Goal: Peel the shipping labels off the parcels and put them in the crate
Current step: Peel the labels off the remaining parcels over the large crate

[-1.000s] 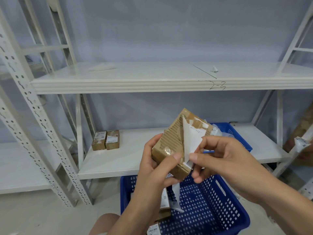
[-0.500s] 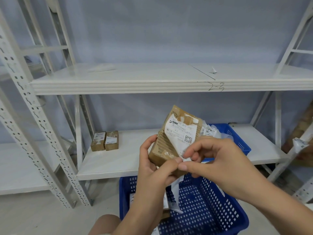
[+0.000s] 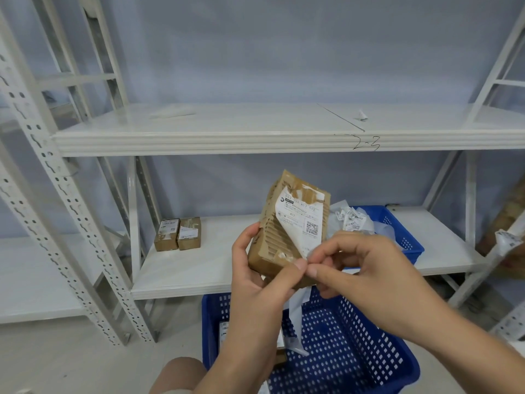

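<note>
Grips the parcel [image 3: 270, 251], a brown cardboard box, in the left hand [image 3: 255, 282] at the centre of the frame, thumb curled over its lower front edge and fingers wrapped behind. Holds it tilted, top leaning toward the upper right, above the blue crate [image 3: 355, 354] at the bottom of the frame. Pinches the lower corner of the shipping label [image 3: 301, 220] between thumb and forefinger of the right hand [image 3: 369, 277], almost touching the left thumb tip, other fingers curled.

Shows the label's printed face and QR code to the camera now, lying back along the box; a second ago stood folded up with only its blank white backing in view. Leaves bare corrugated card exposed to the left of the label, as before.

Behind, right of centre on the lower shelf [image 3: 199, 268]: a second crate [image 3: 403, 240], also blue, holding loose white labels [image 3: 352, 220]. Left of centre on the same shelf: two small parcels [image 3: 177, 234], side by side and touching, unmoved.
</note>
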